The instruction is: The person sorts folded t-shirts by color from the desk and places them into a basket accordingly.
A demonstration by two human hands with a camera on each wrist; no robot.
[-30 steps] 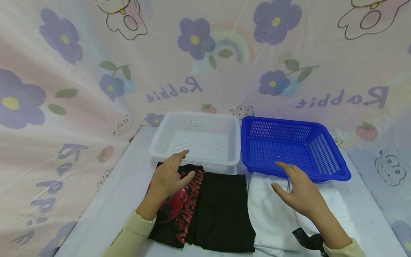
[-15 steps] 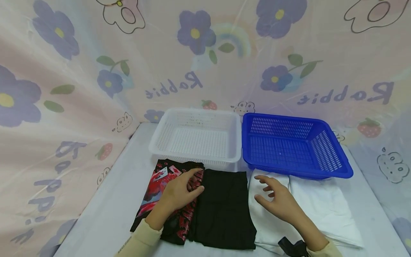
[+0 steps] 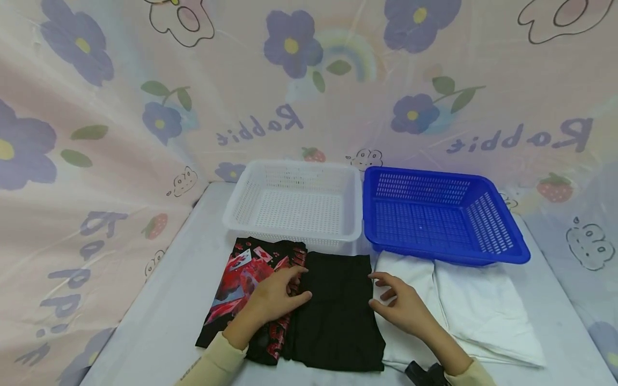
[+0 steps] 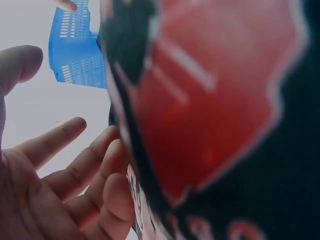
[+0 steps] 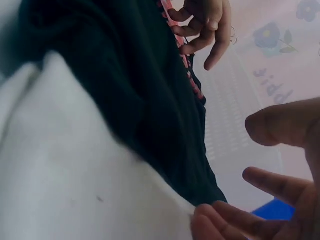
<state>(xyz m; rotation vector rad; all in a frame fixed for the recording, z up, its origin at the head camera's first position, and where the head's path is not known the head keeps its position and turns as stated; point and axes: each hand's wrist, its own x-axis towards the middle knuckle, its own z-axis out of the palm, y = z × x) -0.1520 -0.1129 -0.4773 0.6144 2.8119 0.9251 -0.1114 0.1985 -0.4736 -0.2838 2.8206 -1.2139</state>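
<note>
In the head view, my left hand [image 3: 270,296] is over a folded black garment with a red print [image 3: 236,284], thumb and fingers spread near its right edge. My right hand [image 3: 403,306] is over a folded white garment [image 3: 403,343], its fingertips reaching the edge of a plain black folded garment [image 3: 338,313] that lies between the hands. The left wrist view has the left fingers [image 4: 75,170] loosely bent beside the printed cloth. Seen from the right wrist, the right fingertips [image 5: 205,215] are right at the white cloth's edge by the black one. Neither hand grips anything.
Behind the garments stand a white perforated basket [image 3: 354,230] and a blue one [image 3: 516,252], side by side. Another white folded garment [image 3: 492,311] lies at the right. A printed curtain [image 3: 328,118] hangs behind the white-covered table [image 3: 169,300].
Both hands have come down from near the baskets toward the garments. The right hand has moved left to the black garment's edge; the left has shifted slightly right.
</note>
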